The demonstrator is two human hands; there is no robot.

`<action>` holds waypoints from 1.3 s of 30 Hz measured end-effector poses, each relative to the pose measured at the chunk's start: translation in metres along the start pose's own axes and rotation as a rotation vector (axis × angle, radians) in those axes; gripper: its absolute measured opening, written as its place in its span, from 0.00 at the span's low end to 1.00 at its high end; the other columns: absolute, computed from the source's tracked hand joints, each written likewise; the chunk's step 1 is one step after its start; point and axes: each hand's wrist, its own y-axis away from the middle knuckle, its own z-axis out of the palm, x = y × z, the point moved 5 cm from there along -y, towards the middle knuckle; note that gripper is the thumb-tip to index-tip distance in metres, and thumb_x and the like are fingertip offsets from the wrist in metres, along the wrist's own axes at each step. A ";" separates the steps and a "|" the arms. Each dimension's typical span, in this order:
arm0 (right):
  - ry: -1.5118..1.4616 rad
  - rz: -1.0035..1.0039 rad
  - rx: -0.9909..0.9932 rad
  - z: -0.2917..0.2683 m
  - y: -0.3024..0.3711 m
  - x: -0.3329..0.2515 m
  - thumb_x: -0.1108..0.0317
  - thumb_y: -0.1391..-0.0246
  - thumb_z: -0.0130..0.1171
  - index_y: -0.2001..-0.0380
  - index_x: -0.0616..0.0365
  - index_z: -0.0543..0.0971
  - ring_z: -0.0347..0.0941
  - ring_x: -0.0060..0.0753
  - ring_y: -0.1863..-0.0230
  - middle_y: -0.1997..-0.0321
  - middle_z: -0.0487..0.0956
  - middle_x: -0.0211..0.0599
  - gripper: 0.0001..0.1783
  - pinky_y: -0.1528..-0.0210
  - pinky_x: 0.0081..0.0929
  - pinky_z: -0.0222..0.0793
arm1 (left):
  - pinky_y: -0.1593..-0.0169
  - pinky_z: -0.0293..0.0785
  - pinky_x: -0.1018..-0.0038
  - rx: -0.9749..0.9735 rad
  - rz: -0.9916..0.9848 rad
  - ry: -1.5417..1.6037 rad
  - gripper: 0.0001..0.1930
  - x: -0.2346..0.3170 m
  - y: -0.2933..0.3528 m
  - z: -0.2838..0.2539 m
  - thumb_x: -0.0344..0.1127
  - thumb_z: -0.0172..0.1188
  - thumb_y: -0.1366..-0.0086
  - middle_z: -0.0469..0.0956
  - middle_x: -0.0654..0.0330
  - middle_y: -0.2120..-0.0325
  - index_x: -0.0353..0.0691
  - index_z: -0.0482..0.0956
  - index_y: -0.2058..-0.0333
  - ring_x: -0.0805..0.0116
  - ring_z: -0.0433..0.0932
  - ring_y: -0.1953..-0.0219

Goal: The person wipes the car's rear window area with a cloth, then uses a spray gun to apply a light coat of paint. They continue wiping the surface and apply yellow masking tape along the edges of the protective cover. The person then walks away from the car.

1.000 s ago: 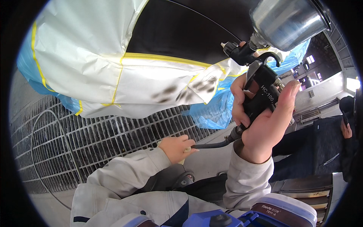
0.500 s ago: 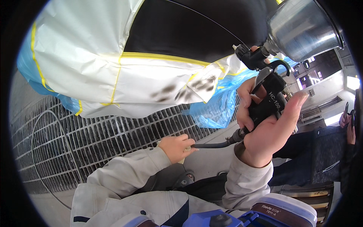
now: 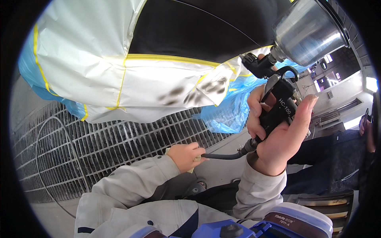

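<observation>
A black spray gun (image 3: 279, 101) with a silver paint cup (image 3: 307, 31) is gripped in my right hand (image 3: 274, 146), the thumb stretched along its back. Fingers of that hand curl around the handle and trigger. My left hand (image 3: 185, 156) is closed around the dark air hose (image 3: 222, 156) that runs to the gun's base; a pale cloth-like scrap shows at its palm. Beyond the gun lies a glossy dark panel (image 3: 190, 31), framed by yellow tape and white masking paper (image 3: 147, 89) with dark paint smudges on it.
Blue plastic film (image 3: 226, 113) hangs below the masking. A metal floor grate (image 3: 107, 146) stretches under it, with a looped hose (image 3: 65, 131) on the left. On the right stands another person (image 3: 333, 166) in dark clothes. Respirator parts (image 3: 297, 220) show at the bottom edge.
My right hand has shifted the spray gun slightly left and toward the panel's lower edge. The hose near my left hand now sags a little more.
</observation>
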 end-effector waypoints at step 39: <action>-0.032 -0.074 0.097 -0.023 0.010 0.001 0.27 0.21 0.24 0.52 0.71 0.76 0.57 0.19 0.87 0.74 0.77 0.42 0.51 0.85 0.20 0.50 | 0.72 0.79 0.62 0.032 0.035 -0.026 0.14 0.004 -0.002 0.002 0.55 0.69 0.28 0.74 0.64 0.69 0.52 0.82 0.60 0.58 0.83 0.74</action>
